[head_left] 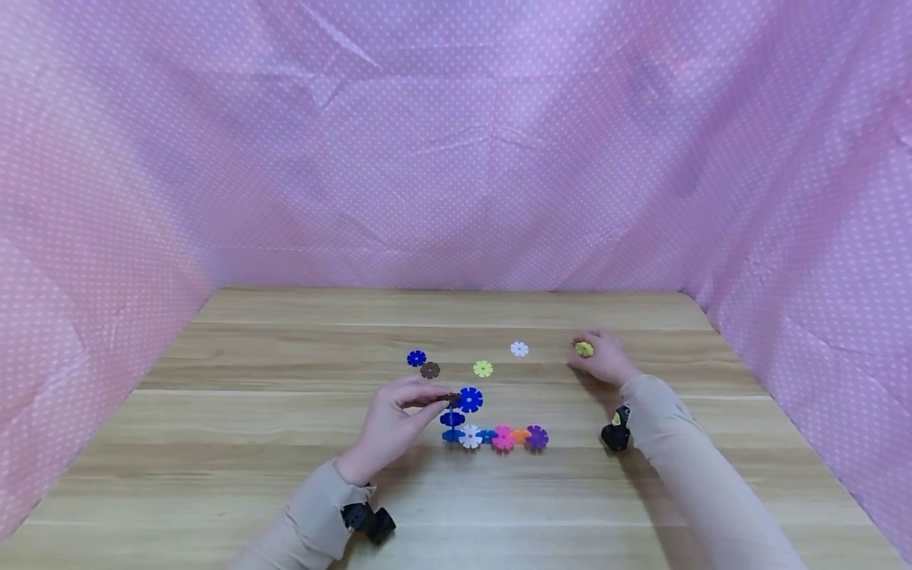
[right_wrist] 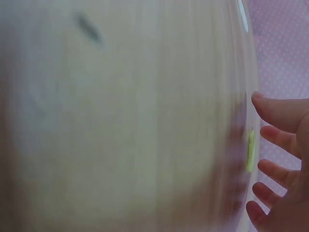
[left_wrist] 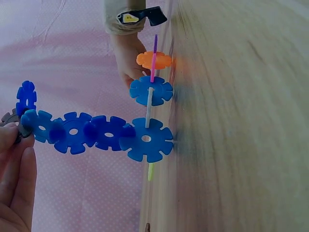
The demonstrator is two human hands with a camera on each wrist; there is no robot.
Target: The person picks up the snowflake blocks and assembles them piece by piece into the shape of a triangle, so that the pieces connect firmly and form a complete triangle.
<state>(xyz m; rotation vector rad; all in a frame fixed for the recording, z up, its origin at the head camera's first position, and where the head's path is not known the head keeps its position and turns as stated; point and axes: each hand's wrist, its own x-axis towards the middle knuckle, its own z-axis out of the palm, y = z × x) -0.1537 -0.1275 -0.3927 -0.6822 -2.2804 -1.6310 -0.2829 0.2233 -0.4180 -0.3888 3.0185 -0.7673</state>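
Observation:
Between thumb and fingers, my left hand (head_left: 392,418) pinches a brown notched disc (left_wrist: 10,117) at the upper end of a linked chain of discs. A dark blue disc (head_left: 469,400) sticks out from that end. Below it, several blue discs (left_wrist: 72,131) interlock down to a row with a white disc (head_left: 470,437), a pink disc (head_left: 503,438), an orange disc (head_left: 522,436) and a purple disc (head_left: 537,437). Far to the right, my right hand (head_left: 606,359) reaches over a yellow-green disc (right_wrist: 250,151) on the table, its fingers spread around it.
Loose discs lie beyond the chain on the wooden table (head_left: 235,475): a blue one (head_left: 416,359), a brown one (head_left: 430,370), a yellow-green one (head_left: 483,369) and a white one (head_left: 519,349). Pink dotted cloth (head_left: 456,158) hangs around the table's back and sides.

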